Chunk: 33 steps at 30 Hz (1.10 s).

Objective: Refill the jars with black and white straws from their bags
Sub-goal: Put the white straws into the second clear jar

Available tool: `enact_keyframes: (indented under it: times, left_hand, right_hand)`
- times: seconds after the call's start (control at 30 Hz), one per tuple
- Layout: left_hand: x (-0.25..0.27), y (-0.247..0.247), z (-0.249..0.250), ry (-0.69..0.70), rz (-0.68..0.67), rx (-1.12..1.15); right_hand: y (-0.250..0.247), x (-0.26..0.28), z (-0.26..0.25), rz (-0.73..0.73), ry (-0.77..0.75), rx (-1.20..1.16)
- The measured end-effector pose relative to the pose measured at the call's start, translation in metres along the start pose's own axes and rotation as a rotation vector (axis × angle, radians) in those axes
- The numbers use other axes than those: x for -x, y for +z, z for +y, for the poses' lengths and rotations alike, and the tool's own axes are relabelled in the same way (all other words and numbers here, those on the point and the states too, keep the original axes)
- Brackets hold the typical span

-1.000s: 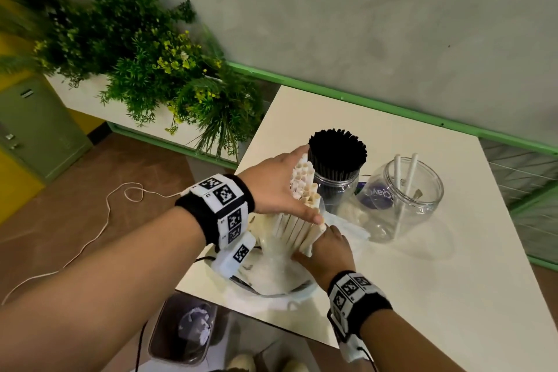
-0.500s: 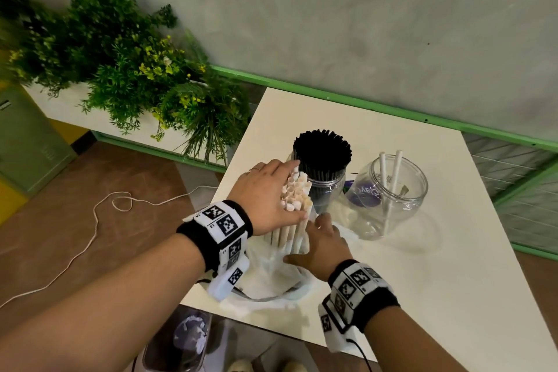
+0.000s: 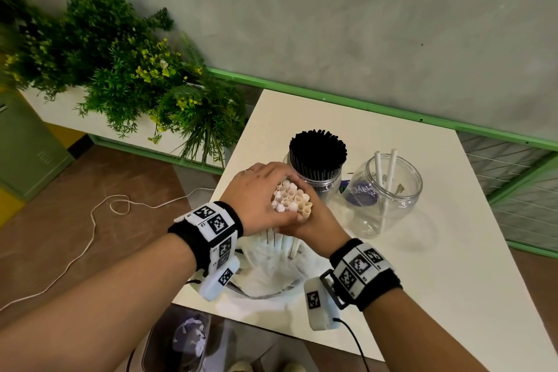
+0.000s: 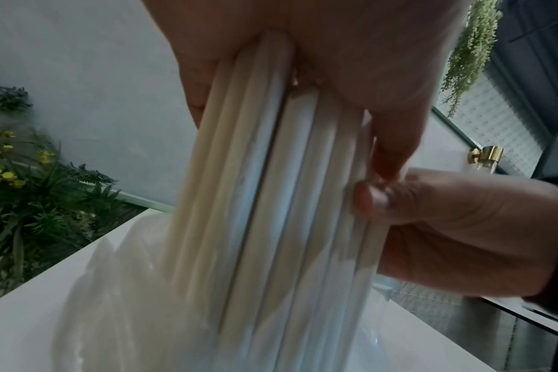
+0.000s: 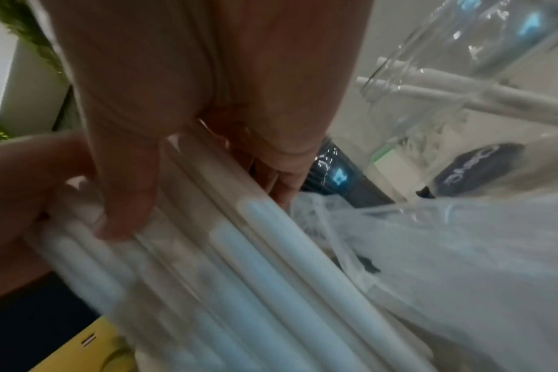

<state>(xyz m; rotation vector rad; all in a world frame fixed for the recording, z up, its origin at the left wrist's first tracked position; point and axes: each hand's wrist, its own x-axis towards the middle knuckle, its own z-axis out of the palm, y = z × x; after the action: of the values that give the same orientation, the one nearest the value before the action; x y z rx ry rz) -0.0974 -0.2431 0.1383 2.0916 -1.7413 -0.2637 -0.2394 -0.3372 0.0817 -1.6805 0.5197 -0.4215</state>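
Both hands have closed in since a second ago: the right hand, which sat lower on the bundle, now wraps it from the near side, meeting the left hand, whose fingers curl round the top of the white straws. Together they grasp the bundle upright, its lower ends still inside the crumpled clear plastic bag, just in front of the black-straw jar. That jar looks packed full, so the black refill appears done. To its right stands the clear jar holding only two white straws, so the white refill is still ahead: the bundle must leave the bag and go in. A dark label shows through the clear jar's glass; its lettering is reversed and cannot be read reliably.
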Motion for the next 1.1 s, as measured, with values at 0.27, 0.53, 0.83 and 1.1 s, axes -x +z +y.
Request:
enact_keyframes:
  times: [0.27, 0.53, 0.83, 1.1]
  left_hand:
    - [0.005, 0.0, 0.003, 0.055, -0.061, -0.153]
    - [0.009, 0.001, 0.006, 0.105, -0.061, -0.201]
    - [0.009, -0.002, 0.0, 0.096, -0.082, -0.209]
    - [0.005, 0.005, 0.017, 0.117, -0.11, -0.181]
  right_hand:
    - [0.011, -0.007, 0.023, 0.011, 0.056, 0.301]
    - [0.006, 0.001, 0.026, -0.01, -0.039, 0.555]
    - [-0.015, 0.055, 0.085, -0.052, -0.039, 1.003]
    - [-0.015, 0.03, 0.085, -0.235, 0.328, 1.019]
